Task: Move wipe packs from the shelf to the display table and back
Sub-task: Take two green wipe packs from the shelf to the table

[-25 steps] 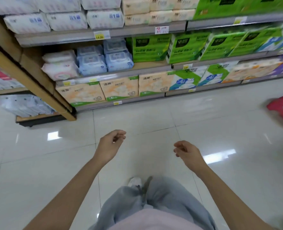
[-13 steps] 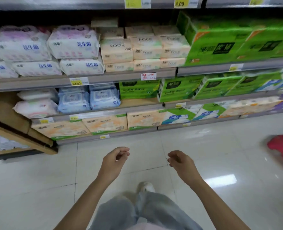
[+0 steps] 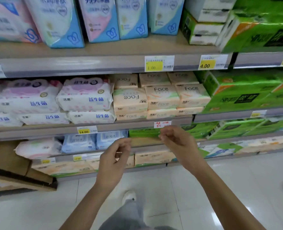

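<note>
Head view: both hands hang raised before the shelf (image 3: pixel 38 132), fingers loosely curled and holding nothing. The left hand (image 3: pixel 113 157) is near the blue wipe packs (image 3: pixel 79 143) and the right hand (image 3: pixel 176 141) is by a green box (image 3: pixel 142 133). The packs lie flat at the shelf's front edge, probably for easy lifting.

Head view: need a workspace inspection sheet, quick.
Surface: shelf with bare wood beside the packs; display table not in view.
Job's things: blue wipe packs side by side on the shelf, a pink-white pack to their left.
Clutter: cardboard at far left.
Grippers: left hand and right hand loosely curled, empty, in front of the shelf.
Cables: nothing seen.
Surroundings: Face tissue packs, green tissue packs, tiled floor.
</note>
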A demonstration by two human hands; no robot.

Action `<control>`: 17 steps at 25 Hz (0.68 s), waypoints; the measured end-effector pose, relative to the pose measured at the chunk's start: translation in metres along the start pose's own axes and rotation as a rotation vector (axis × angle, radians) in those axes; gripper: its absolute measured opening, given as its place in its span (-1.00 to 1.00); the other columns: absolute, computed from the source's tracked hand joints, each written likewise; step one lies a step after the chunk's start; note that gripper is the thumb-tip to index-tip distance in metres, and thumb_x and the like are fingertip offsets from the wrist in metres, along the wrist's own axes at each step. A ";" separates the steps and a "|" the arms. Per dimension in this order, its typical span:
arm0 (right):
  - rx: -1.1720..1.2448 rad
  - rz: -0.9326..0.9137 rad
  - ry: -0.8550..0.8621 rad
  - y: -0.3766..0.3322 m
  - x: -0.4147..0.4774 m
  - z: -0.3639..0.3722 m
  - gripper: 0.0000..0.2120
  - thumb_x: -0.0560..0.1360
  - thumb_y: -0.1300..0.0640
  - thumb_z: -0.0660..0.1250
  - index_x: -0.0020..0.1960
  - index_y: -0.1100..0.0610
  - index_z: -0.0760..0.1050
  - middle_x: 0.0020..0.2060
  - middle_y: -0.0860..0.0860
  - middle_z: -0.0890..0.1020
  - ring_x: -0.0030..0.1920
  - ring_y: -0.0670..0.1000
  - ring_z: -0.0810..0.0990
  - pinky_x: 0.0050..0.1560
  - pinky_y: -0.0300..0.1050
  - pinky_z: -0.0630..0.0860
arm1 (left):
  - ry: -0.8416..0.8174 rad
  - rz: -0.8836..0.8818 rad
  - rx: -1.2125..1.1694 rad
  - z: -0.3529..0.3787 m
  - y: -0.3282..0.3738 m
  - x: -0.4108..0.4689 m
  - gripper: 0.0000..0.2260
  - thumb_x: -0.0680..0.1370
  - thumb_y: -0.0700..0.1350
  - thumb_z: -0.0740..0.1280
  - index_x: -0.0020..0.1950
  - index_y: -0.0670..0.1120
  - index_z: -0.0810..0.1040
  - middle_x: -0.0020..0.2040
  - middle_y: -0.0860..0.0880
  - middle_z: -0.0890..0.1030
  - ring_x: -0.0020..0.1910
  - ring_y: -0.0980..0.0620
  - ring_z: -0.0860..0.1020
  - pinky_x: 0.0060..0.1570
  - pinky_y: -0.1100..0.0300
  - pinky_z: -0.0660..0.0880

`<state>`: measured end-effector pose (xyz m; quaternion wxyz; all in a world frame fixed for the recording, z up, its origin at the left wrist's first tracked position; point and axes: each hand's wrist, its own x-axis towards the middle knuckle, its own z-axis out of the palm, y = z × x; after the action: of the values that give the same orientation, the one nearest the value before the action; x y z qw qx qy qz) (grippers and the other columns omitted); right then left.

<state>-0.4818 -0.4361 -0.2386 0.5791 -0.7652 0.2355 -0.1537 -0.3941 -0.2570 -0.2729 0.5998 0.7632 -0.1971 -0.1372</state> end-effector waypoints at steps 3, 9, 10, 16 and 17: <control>0.048 -0.157 0.096 -0.049 0.035 -0.006 -0.83 0.50 0.25 0.32 -0.02 -0.01 0.53 -0.18 -0.02 0.64 -0.14 -0.01 0.60 -0.09 -0.12 0.53 | 0.005 0.250 -0.009 -0.014 0.058 0.057 -0.74 0.55 -0.25 0.30 0.05 0.13 0.52 -0.08 0.12 0.64 -0.09 0.20 0.59 -0.09 0.44 0.46; 0.085 -0.437 0.315 -0.142 0.117 -0.032 -0.69 0.48 0.18 0.27 0.23 0.13 0.43 0.08 0.02 0.58 0.11 0.01 0.56 0.15 -0.02 0.50 | 0.029 0.579 -0.078 -0.009 0.170 0.163 -0.75 0.53 -0.21 0.29 0.17 0.05 0.49 0.03 0.12 0.58 -0.01 0.20 0.55 0.00 0.31 0.48; 0.117 -0.422 0.328 -0.152 0.137 -0.034 -0.59 0.47 0.18 0.26 0.31 0.16 0.36 0.21 0.06 0.53 0.24 0.03 0.51 0.26 0.04 0.47 | 0.043 0.588 -0.082 -0.004 0.185 0.181 -0.74 0.53 -0.21 0.28 0.19 0.03 0.48 0.03 0.12 0.57 -0.01 0.20 0.54 -0.01 0.32 0.48; 0.102 -0.279 0.346 -0.176 0.232 -0.037 -0.44 0.49 0.25 0.29 0.43 0.13 0.18 0.18 -0.03 0.52 0.12 -0.09 0.54 0.14 -0.04 0.54 | -0.003 0.424 0.029 0.034 0.227 0.252 -0.58 0.53 -0.24 0.28 0.38 -0.07 0.35 0.15 0.21 0.46 0.16 0.20 0.45 0.01 0.60 0.34; 0.103 -0.245 0.348 -0.173 0.241 -0.036 -0.42 0.47 0.24 0.31 0.42 0.14 0.18 0.18 0.00 0.53 0.13 -0.04 0.54 0.13 -0.03 0.55 | -0.020 0.394 0.041 0.039 0.226 0.259 -0.54 0.53 -0.22 0.28 0.42 -0.07 0.31 0.23 0.17 0.46 0.21 0.19 0.44 0.10 0.53 0.36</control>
<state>-0.2654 -0.5573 -0.0718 0.5450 -0.7196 0.2290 -0.3644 -0.2126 -0.4569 -0.0566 0.5974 0.7205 -0.3515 -0.0206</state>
